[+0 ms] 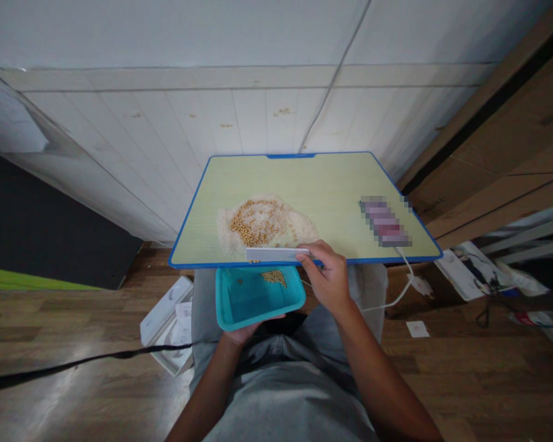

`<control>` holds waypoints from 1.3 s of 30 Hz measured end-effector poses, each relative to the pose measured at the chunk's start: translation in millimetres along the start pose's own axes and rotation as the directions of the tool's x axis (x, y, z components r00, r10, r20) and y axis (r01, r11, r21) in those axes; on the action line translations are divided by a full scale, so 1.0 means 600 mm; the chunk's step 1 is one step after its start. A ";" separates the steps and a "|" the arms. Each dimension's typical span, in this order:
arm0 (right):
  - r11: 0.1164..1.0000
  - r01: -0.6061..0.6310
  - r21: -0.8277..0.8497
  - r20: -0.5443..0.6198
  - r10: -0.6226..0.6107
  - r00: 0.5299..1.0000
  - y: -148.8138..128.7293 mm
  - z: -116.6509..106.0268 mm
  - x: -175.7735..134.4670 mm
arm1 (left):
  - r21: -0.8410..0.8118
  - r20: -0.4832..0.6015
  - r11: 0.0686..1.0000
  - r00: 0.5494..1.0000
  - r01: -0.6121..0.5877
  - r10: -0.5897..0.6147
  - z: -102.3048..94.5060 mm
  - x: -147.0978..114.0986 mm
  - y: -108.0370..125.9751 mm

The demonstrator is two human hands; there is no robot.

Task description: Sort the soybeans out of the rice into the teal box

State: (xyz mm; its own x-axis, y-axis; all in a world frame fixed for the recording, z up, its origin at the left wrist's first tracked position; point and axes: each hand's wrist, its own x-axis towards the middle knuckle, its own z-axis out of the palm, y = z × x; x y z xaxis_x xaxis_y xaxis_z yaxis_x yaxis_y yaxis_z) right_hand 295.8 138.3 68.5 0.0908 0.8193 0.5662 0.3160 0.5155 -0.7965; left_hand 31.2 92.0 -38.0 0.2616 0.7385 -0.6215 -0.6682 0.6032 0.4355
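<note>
My left hand [244, 331] supports a teal plastic tray [244, 310] from below, its fingers mostly hidden under it. The tray is held at the near edge of a small table, with a small cluster of round yellow beans [274, 278], likely soybeans, in its far right part. My right hand [326, 273] pinches one end of a flat pale strip [274, 253], whose long edge stands along the table's near side just above the tray. Beyond the strip lies a spread of white rice-like grains [304, 226] mixed with more yellow beans [246, 233].
The small table [332, 184] has a pale yellow top and blue rim. A pixelated device [384, 221] lies at its right with a white cable [410, 279] running off the edge. Cardboard [502, 141] leans at the right; an open white box [166, 325] sits on the floor left.
</note>
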 end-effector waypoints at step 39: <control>0.997 -0.039 -0.060 0.007 0.040 0.999 0.005 -0.008 -0.006 | 0.016 -0.009 1.000 1.000 -0.016 0.016 0.019 -0.010 0.001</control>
State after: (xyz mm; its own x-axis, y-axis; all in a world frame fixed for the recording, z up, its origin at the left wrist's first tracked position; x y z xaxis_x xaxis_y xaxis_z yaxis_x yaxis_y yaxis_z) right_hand 301.2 135.6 64.8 0.0964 0.8410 0.5323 0.3682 0.4667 -0.8041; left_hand 37.1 90.9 -26.7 0.2448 0.7452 -0.6203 -0.6610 0.5963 0.4555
